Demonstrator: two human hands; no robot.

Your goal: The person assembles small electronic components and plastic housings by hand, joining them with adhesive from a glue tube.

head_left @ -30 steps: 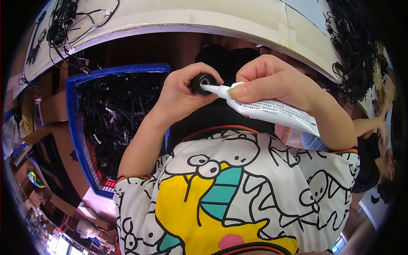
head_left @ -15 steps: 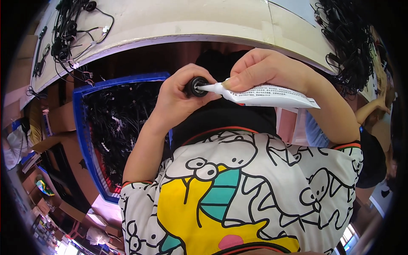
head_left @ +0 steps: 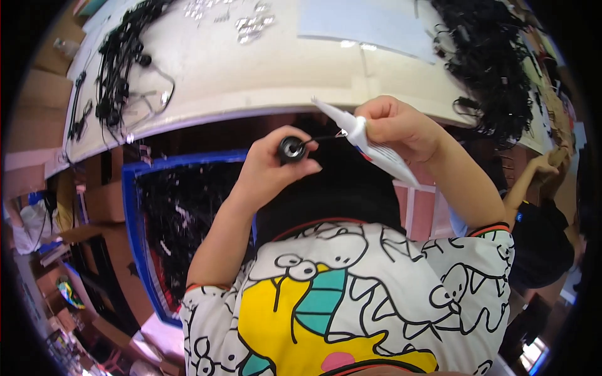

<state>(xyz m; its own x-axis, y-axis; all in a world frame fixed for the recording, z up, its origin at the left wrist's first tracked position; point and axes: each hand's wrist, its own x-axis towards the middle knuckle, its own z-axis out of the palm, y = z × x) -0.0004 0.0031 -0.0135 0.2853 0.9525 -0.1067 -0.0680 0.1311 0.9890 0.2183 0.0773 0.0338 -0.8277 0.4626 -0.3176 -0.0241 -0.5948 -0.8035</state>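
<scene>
My left hand (head_left: pixel 260 172) is closed round a small black cylindrical housing (head_left: pixel 291 151), its round open end with a pale centre facing up. A thin black cable (head_left: pixel 324 138) runs from beside the housing toward my right hand, with fine light ends by the tube. My right hand (head_left: pixel 407 130) pinches a white squeeze tube (head_left: pixel 390 164) near its neck. The tube's long tapered nozzle points up and left, apart from the housing. Whether the right fingers also hold the cable is hidden.
Ahead is a pale worktable (head_left: pixel 238 81) with black cables (head_left: pixel 116 78) on its left and a big cable heap (head_left: pixel 489 69) on its right. Small clear packets (head_left: pixel 254 25) lie far back. Below left stands a blue crate (head_left: pixel 132 207) of black parts. Another person (head_left: pixel 542 235) is at right.
The tube's nozzle has left the housing's opening and now tilts up and away. My hands have moved apart, and the thin cable shows between them. The head view has shifted, showing more of the table.
</scene>
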